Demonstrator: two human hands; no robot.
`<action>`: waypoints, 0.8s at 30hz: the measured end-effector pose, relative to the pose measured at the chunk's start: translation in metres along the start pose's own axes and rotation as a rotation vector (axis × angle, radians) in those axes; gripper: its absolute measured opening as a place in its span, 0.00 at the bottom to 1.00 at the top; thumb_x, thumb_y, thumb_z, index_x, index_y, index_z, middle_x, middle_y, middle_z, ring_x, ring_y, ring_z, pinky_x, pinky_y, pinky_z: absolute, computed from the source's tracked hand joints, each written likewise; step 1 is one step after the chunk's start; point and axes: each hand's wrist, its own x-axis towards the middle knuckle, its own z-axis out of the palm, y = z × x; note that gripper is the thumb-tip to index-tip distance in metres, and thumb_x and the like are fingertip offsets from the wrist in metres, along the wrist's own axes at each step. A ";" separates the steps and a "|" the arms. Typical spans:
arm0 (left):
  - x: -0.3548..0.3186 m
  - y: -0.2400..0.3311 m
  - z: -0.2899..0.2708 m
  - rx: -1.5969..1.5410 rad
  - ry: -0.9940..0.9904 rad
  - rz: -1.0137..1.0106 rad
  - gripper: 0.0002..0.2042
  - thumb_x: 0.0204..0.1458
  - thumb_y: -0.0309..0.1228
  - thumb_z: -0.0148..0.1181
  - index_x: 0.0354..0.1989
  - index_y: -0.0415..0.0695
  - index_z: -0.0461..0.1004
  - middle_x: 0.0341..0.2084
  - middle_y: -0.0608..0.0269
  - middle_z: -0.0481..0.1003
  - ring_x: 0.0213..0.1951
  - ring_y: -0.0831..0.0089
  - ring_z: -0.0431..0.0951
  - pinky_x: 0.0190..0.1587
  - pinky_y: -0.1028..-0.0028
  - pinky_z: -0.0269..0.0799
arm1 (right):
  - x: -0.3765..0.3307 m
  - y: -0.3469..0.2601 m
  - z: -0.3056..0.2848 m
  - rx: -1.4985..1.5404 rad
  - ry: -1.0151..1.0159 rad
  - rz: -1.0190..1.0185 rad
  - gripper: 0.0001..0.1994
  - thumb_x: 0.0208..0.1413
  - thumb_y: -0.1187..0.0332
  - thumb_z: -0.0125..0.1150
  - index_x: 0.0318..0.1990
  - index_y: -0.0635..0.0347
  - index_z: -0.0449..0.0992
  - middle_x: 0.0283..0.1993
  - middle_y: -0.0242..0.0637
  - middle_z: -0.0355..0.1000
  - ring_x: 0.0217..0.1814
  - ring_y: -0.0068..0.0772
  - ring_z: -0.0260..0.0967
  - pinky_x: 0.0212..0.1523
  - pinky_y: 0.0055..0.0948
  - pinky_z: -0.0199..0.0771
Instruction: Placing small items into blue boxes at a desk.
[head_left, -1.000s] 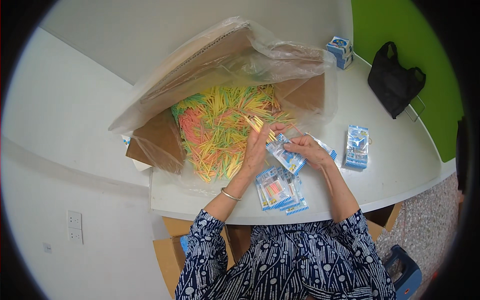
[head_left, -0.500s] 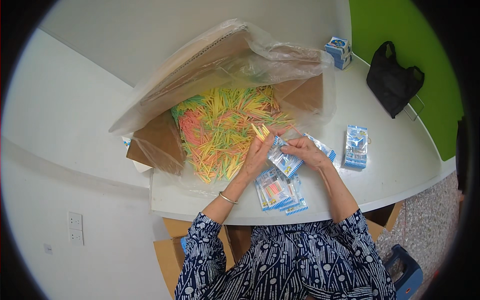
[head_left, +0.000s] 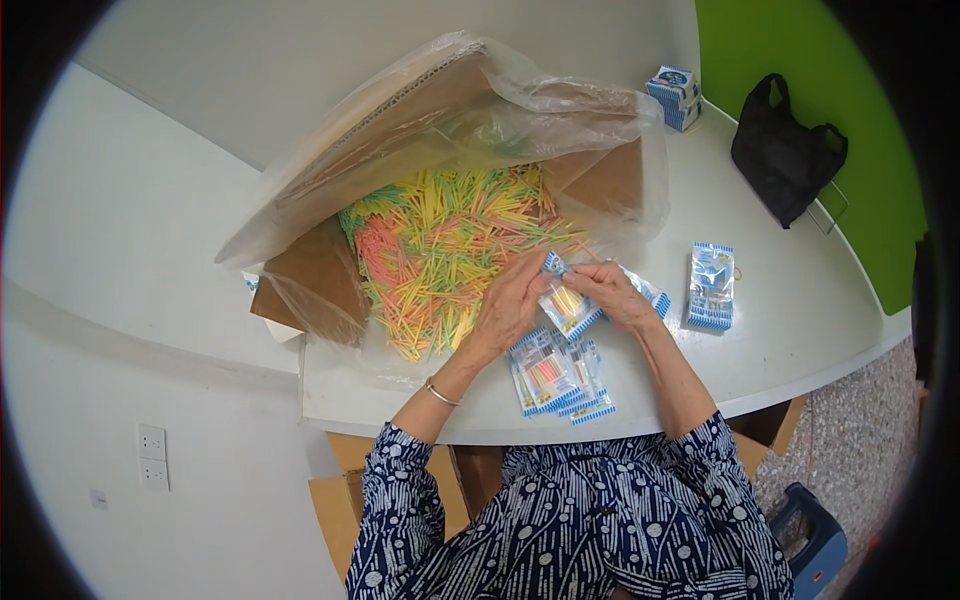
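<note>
My left hand and my right hand both pinch the top of a small clear-and-blue plastic packet. Yellow sticks show inside it. Just below, on the table, lies a pile of similar packets, the top one with pink sticks in it. Another packet lies partly behind my right hand. Beyond my left hand, a large cardboard box lined with clear plastic holds a heap of thin yellow, green and pink sticks.
A bundle of blue-and-white packets sits on the white table at the right. Small blue-and-white boxes are stacked at the back, near a black bag. Open cartons stand under the table; a blue stool is at lower right.
The yellow sticks that stuck out of my left hand are now inside the packet. My left hand has moved to the packet's top edge, close to my right fingers.
</note>
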 end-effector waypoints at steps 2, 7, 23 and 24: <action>0.002 0.003 -0.001 -0.039 -0.001 -0.019 0.15 0.56 0.28 0.52 0.51 0.36 0.69 0.45 0.55 0.73 0.48 0.73 0.71 0.49 0.76 0.67 | -0.001 -0.003 0.005 -0.010 0.029 -0.054 0.15 0.57 0.65 0.59 0.45 0.67 0.76 0.37 0.27 0.75 0.38 0.14 0.68 0.39 0.16 0.68; 0.006 0.007 -0.004 -0.619 -0.024 -0.256 0.15 0.53 0.26 0.56 0.49 0.38 0.70 0.42 0.61 0.74 0.47 0.75 0.71 0.49 0.76 0.66 | -0.005 -0.007 0.008 -0.112 -0.025 -0.038 0.14 0.51 0.63 0.64 0.40 0.65 0.78 0.34 0.27 0.74 0.35 0.14 0.67 0.36 0.16 0.66; 0.001 0.018 -0.019 -0.654 -0.172 -0.376 0.16 0.50 0.23 0.61 0.47 0.39 0.67 0.42 0.63 0.73 0.46 0.82 0.71 0.47 0.80 0.68 | -0.013 -0.014 0.021 -0.169 -0.148 0.015 0.15 0.48 0.56 0.68 0.28 0.60 0.80 0.23 0.25 0.72 0.24 0.11 0.65 0.20 0.16 0.61; 0.000 0.017 -0.019 -0.589 -0.124 -0.321 0.16 0.50 0.23 0.61 0.47 0.39 0.67 0.41 0.63 0.73 0.44 0.82 0.71 0.46 0.80 0.69 | -0.013 -0.017 0.022 -0.169 -0.152 0.016 0.15 0.48 0.56 0.68 0.28 0.60 0.80 0.23 0.25 0.72 0.24 0.11 0.65 0.20 0.16 0.61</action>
